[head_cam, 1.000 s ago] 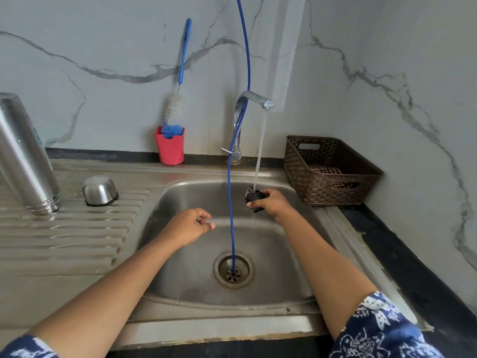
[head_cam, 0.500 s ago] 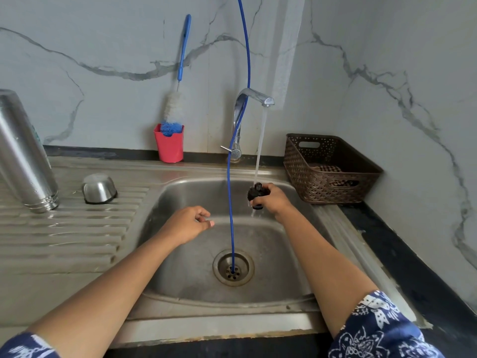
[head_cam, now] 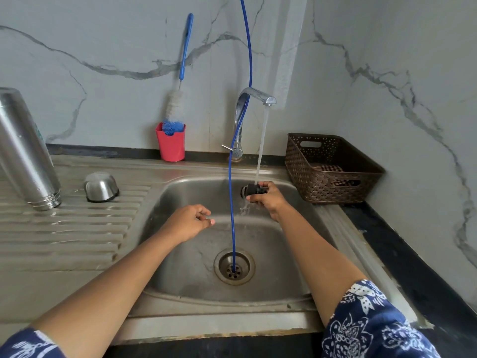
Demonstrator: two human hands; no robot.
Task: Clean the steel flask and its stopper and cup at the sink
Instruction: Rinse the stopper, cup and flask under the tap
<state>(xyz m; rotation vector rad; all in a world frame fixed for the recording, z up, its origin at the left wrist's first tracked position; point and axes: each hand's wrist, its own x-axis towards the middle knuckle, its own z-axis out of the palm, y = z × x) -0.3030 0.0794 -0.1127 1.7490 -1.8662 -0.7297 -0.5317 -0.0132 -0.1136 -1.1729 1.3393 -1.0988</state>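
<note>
**Stopper rinsed under the running tap**

The right hand [head_cam: 268, 200] gripped the small black plastic flask stopper [head_cam: 251, 189], fingers curled over its top and thumb beneath. It held the stopper over the back of the stainless-steel sink basin [head_cam: 278, 254], directly in the stream of water [head_cam: 260, 143] falling from the curved chrome tap [head_cam: 247, 99]. The left hand [head_cam: 185, 222] held nothing; its fingers were loosely curled, thumb out toward the thin blue tube [head_cam: 233, 202] that ran down into the drain. The two hands stayed apart, one on either side of that tube.

Half a second before, the stopper had stood more upright in the grip. It now lay on its side with a round end facing left, possibly its underside, though the spray blurred it. The left hand had hardly shifted.

Both forearms reached forward over the front rim, the right further in and bent at the wrist towards the stream, the left hovering above the basin's left half.

The tall steel flask [head_cam: 25, 156] stood mouth-down on the ribbed steel drainboard [head_cam: 64, 228], and the small steel cup [head_cam: 101, 187] sat upturned just beside it.
</note>
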